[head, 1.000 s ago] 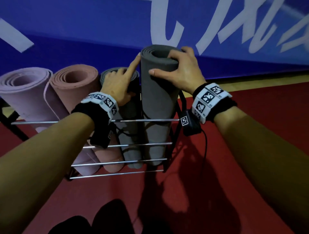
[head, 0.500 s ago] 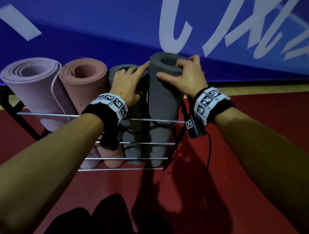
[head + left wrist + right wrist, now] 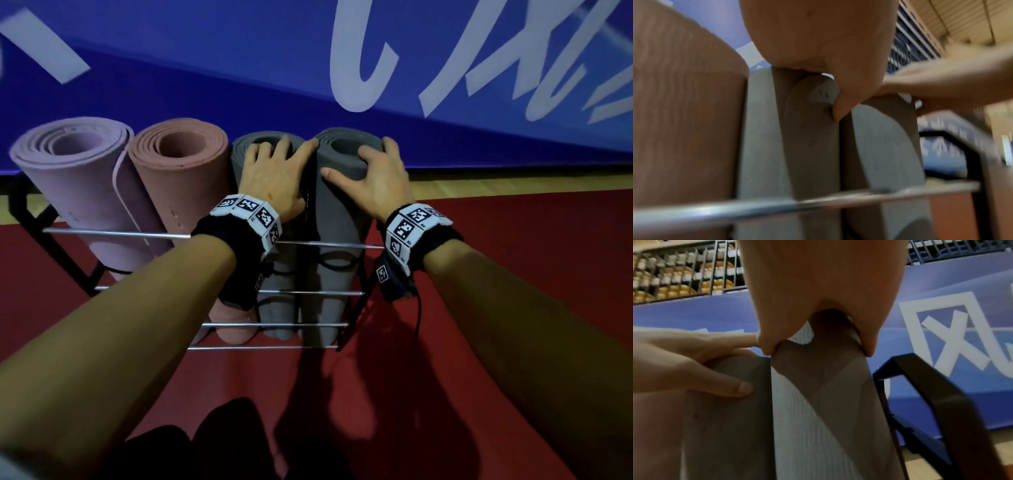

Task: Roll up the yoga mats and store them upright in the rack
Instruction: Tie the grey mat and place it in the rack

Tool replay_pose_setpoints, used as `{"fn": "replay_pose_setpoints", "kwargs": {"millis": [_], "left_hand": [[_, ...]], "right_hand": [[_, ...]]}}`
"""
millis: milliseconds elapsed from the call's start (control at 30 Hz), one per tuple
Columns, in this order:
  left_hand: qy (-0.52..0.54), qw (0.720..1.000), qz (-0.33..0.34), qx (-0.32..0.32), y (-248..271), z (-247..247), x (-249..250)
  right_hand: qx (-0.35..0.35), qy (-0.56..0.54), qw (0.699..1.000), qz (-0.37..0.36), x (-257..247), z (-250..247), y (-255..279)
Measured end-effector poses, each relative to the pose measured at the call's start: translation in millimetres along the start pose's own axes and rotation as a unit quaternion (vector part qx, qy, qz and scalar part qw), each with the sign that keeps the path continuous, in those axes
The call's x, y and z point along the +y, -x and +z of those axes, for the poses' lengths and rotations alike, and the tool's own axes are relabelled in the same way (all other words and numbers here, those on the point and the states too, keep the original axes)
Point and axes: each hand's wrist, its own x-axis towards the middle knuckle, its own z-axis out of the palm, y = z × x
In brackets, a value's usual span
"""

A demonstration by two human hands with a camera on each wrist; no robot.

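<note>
Head view: rack (image 3: pixel 329 245) partly behind left forearm (image 3: pixel 137 325).

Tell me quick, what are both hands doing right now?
Left hand: closed, gripping the top of the inner grey mat.
Right hand: closed, gripping the end grey mat at its top.

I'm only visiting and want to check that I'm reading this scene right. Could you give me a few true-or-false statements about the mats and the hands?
1. Four rolled mats stand in the rack. True.
2. The lilac mat is leftmost, with the pink mat next to it. True.
3. The left hand holds the top of the left grey mat. True.
4. The right hand grips the pink mat. False: its fingers curl over the right grey mat.
5. The floor under the rack is blue. False: it is red; the banner behind is blue.
</note>
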Motion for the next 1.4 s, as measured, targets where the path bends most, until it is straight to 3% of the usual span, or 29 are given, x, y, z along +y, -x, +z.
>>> {"fn": "replay_pose_setpoints", "kwargs": {"millis": [267, 433, 567, 800, 967, 1067, 1167, 1400], "left_hand": [[0.062, 0.995, 0.004, -0.079, -17, -27, 16], [0.041, 0.999, 0.028, -0.007, -8, -5, 4], [0.033, 0.999, 0.035, 0.015, -6, 2, -1], [-0.016, 1.000, 0.026, -0.005, -1, -1, 12], [0.078, 0.994, 0.017, -0.072, -12, -24, 12], [0.135, 0.989, -0.002, -0.062, -14, -27, 14], [0.175, 0.983, -0.025, -0.050, -15, -23, 18], [0.102, 0.994, -0.014, -0.024, -5, -10, 29]], "right_hand": [[-0.054, 0.010, 0.998, 0.043, -13, -22, -6], [-0.038, 0.023, 0.998, 0.054, -16, -11, 9], [-0.027, 0.031, 0.997, 0.061, -21, -5, 9], [-0.044, 0.027, 0.998, 0.040, -15, -10, 8], [-0.012, -0.090, 0.992, 0.088, -16, -24, -10], [-0.038, -0.141, 0.979, 0.142, -8, -28, -19], [-0.039, -0.109, 0.983, 0.140, -3, -26, -19], [-0.013, -0.074, 0.988, 0.135, -3, -19, -6]]}}
